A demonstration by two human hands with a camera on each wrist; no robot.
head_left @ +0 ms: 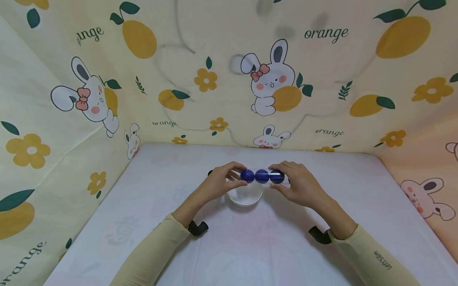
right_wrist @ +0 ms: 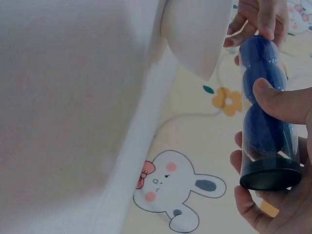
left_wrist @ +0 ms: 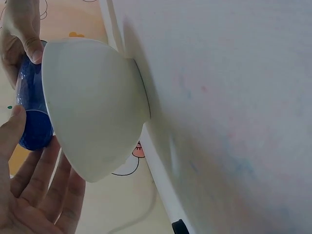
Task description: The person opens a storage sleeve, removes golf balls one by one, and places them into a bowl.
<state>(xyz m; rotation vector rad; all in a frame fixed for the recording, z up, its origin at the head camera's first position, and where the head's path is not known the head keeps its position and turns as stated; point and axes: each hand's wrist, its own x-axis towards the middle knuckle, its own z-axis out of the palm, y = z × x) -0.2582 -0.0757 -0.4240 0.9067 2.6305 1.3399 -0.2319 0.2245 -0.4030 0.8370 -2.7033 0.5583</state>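
Observation:
A clear tube (right_wrist: 286,141) with blue balls (head_left: 262,176) in a row lies level in the air above a white bowl (left_wrist: 97,107). My right hand (head_left: 302,184) grips the tube with the thumb along its side, near the end with a black cap (right_wrist: 271,173). At the other end my left hand (head_left: 222,180) pinches the end ball (left_wrist: 36,131) between thumb and fingers. That ball appears to stick partly out past the tube's rim. The bowl stands upright on the table below, its top partly hidden by the tube and the left hand in the head view.
A white cloth covers the table (head_left: 250,242). Behind the left hand a small black object (head_left: 210,172) shows, mostly hidden. Printed fabric walls (head_left: 214,24) with rabbits and oranges enclose the back and sides. Black curved pieces (head_left: 198,228) sit at both wrists.

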